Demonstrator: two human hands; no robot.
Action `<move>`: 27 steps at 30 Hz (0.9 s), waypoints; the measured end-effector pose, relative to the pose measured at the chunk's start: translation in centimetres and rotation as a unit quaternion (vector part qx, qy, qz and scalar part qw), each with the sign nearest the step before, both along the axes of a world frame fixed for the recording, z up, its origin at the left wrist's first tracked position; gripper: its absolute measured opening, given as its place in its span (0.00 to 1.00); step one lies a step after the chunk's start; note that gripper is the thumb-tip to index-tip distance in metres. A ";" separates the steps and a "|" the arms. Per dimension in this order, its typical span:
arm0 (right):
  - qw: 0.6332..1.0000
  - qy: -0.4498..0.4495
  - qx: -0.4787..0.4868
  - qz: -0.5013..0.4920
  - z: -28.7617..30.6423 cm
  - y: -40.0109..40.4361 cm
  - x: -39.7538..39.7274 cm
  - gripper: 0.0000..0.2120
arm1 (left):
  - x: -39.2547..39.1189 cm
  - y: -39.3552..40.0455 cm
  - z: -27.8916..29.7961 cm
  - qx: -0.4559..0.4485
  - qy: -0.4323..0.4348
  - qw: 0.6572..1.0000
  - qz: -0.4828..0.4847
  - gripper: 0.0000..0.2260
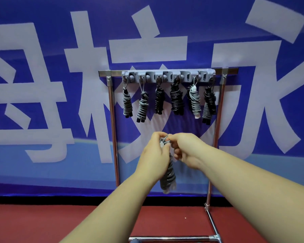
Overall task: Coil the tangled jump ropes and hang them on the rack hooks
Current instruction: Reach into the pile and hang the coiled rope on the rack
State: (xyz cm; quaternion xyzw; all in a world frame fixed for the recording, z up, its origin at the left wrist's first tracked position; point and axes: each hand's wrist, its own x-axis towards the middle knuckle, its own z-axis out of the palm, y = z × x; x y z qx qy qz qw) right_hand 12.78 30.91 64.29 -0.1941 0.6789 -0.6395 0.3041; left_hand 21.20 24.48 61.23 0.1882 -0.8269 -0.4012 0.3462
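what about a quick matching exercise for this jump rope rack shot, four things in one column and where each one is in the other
Things:
1. grey coiled rope
2. hook strip
3. rope with white handles
4. red floor

Places:
A. on the rack's top bar
B. held in both hands
C. beneath the blue banner
D. hanging second from the right

Pairs: 1-B, 2-A, 3-D, 4-C

A coiled grey rope (168,176) hangs upright below the grip, its top loop pinched between the left hand (154,155) and right hand (186,149). Well above the grip, six wound bundles (176,100), grey and black, hang side by side from the hooks (168,77) of the rack (112,120).
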 end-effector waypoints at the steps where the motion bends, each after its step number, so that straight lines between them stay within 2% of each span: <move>1: 1.000 -0.016 -0.003 0.002 0.2 0.0 -0.2 0.06 | -0.1 -0.1 0.0 -0.027 0.000 0.999 0.022 0.04; 7: 0.999 -0.012 0.028 0.027 2.2 0.5 -0.2 0.07 | -0.7 -0.9 1.0 -0.217 -0.070 0.968 0.102 0.09; 11: 0.999 0.003 0.006 0.032 3.3 0.6 0.1 0.13 | -1.3 -0.9 1.9 -0.271 -0.064 0.950 0.141 0.09; 14: 0.999 0.028 -0.005 0.038 4.1 1.1 0.3 0.16 | -1.5 -1.9 2.4 -0.367 -0.030 0.919 0.139 0.15; 18: 0.989 0.132 0.036 0.059 4.8 2.2 0.6 0.15 | -1.2 -3.1 2.5 -0.454 0.006 0.884 0.109 0.09; 21: 0.954 0.262 0.110 0.101 5.3 3.0 1.5 0.11 | -0.4 -4.5 2.9 -0.484 0.046 0.873 0.029 0.04; 23: 0.947 0.279 0.113 0.110 5.7 3.5 1.9 0.09 | 0.0 -5.5 3.5 -0.512 0.048 0.858 -0.011 0.03; 27: 0.933 0.322 0.104 0.124 6.7 4.0 2.2 0.12 | 0.1 -6.8 4.8 -0.538 0.055 0.840 -0.035 0.04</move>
